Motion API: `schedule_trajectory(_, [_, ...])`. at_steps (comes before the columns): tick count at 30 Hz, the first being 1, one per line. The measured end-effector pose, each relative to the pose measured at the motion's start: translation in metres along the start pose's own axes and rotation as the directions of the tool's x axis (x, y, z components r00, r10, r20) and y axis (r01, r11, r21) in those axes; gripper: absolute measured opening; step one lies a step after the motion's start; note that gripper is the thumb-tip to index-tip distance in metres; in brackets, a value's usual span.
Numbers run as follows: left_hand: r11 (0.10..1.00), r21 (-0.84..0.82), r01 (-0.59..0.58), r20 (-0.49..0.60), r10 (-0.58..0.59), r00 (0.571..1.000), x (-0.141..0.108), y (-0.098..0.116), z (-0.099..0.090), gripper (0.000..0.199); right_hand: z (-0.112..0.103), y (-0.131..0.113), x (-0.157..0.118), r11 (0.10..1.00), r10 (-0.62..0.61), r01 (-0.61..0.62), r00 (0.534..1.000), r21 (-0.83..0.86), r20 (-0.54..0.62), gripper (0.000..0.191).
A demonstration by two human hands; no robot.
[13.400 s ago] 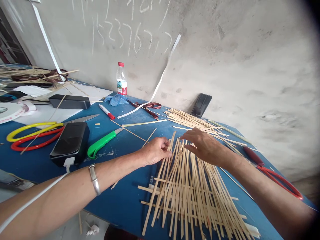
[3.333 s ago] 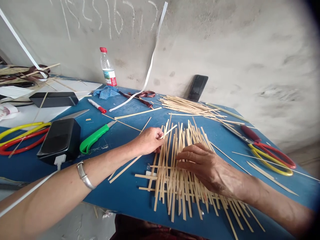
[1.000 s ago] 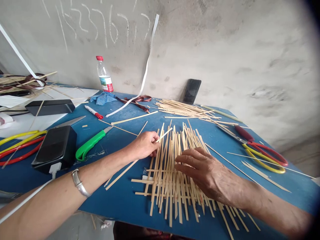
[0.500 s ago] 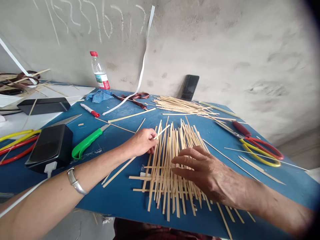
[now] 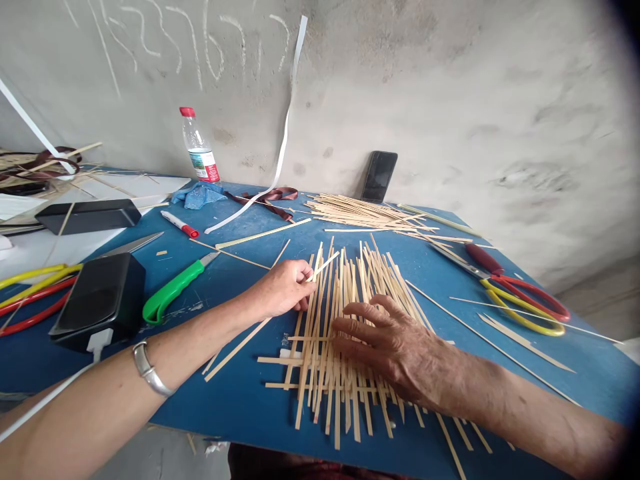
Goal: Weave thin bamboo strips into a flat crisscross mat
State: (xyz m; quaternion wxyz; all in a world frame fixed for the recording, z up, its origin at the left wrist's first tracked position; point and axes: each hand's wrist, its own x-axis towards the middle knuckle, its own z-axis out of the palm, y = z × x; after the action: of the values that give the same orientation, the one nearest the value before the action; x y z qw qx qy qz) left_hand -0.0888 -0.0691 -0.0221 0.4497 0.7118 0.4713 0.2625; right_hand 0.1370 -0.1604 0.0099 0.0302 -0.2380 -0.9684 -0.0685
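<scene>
Many pale bamboo strips (image 5: pixel 338 400) lie lengthwise on the blue table, with a few strips laid crosswise near their front ends. My left hand (image 5: pixel 293 285) is closed at the left edge of these strips, pinching a short pale strip (image 5: pixel 327 262) that slants up to the right. Over the middle of the strips, my right hand (image 5: pixel 395 347) rests palm down with its fingers spread, pointing left. What lies under its palm is hidden.
A green-handled knife (image 5: pixel 175 290), a black device (image 5: pixel 100 297) and scissors (image 5: pixel 37 293) lie left. More scissors (image 5: pixel 525 307) are at right. Behind stand a bottle (image 5: pixel 201 150) and a phone (image 5: pixel 380 177), beside another strip pile (image 5: pixel 355 211).
My right hand has shifted slightly left and down over the strips, its fingers a little more bent. My left hand stays nearly in place, still pinching the short strip.
</scene>
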Motion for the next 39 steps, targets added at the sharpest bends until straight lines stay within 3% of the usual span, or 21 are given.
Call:
schedule_trajectory(8, [1.000,0.000,0.015,-0.001,-0.015,1.000,0.000,-0.001,0.000,0.003,0.007,0.003,0.001,0.999,0.006,-0.007,1.000,-0.037,-0.008,0.033])
schedule_trajectory(19, [1.000,0.005,0.017,0.004,-0.017,1.000,-0.001,0.004,-0.001,0.006,0.001,0.004,0.010,1.000,-0.003,0.003,1.000,0.014,0.005,0.029])
schedule_trajectory(25, [1.000,-0.007,0.007,0.011,-0.007,1.000,0.000,0.002,0.000,0.006,-0.001,0.010,-0.002,1.000,0.006,-0.007,0.999,-0.030,-0.044,0.043])
schedule_trajectory(31, [1.000,-0.009,0.005,0.001,-0.005,1.000,0.000,0.000,0.000,0.005,-0.006,0.003,-0.005,0.998,-0.005,0.004,1.000,0.066,0.016,0.038])
schedule_trajectory(39, [1.000,0.001,0.020,-0.007,-0.020,1.000,-0.001,0.006,0.000,0.005,-0.008,0.005,-0.010,0.990,0.022,-0.024,1.000,0.137,0.015,0.043])
